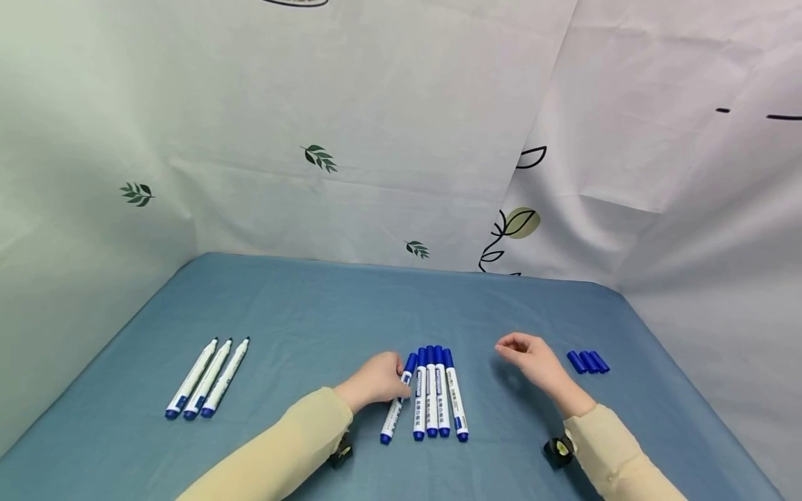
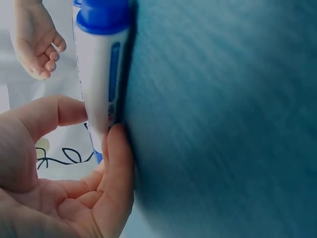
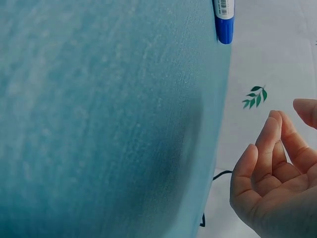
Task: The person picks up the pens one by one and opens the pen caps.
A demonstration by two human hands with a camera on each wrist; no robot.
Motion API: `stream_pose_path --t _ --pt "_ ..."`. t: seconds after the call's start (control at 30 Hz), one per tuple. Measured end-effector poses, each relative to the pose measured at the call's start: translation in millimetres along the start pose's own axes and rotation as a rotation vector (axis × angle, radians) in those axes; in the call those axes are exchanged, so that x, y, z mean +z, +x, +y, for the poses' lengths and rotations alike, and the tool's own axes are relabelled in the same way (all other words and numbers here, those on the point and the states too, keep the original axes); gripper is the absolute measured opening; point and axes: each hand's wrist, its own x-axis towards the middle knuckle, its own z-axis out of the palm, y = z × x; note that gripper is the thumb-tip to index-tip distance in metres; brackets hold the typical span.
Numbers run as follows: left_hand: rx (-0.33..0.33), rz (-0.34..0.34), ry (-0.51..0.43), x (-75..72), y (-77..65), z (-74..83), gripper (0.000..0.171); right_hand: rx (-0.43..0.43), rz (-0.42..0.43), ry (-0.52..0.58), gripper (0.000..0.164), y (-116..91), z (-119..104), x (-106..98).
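Note:
My left hand (image 1: 376,379) pinches a white marker with a blue cap (image 1: 393,417) between thumb and fingers. This marker lies slanted at the left end of a row of several capped markers (image 1: 431,400), and its blue cap points away from me. The left wrist view shows the thumb and fingertips on either side of the white barrel (image 2: 99,74). My right hand (image 1: 532,358) hovers over the cloth to the right of the row, fingers loosely curled and holding nothing. In the right wrist view the thumb and fingertips of that hand (image 3: 282,173) stand apart.
Three uncapped white markers (image 1: 208,379) lie side by side at the left. Loose blue caps (image 1: 587,362) form a small row at the right, just past my right hand. A blue cloth (image 1: 313,306) covers the table, with a white patterned curtain (image 1: 376,209) behind.

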Motion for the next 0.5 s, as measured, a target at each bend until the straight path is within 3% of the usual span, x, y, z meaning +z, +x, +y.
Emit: stream_pose_path --t 0.17,0.3,0.4,0.5 --pt "0.045 -0.012 0.075 -3.5 -7.9 -0.4 0.031 0.005 -0.002 -0.007 0.023 1.0 -0.9 2.5" --pt "0.067 -0.016 0.073 -7.4 -12.9 -4.7 0.031 -0.003 -0.003 -0.006 0.023 2.0 -3.1 4.7" --pt "0.069 -0.020 0.001 -12.2 -14.8 -9.8 0.026 -0.006 -0.006 0.012 0.024 1.1 -7.1 6.4" --pt "0.079 -0.023 -0.128 -17.0 -16.2 -14.4 0.013 -0.009 -0.014 0.042 0.025 -0.2 -13.6 9.0"
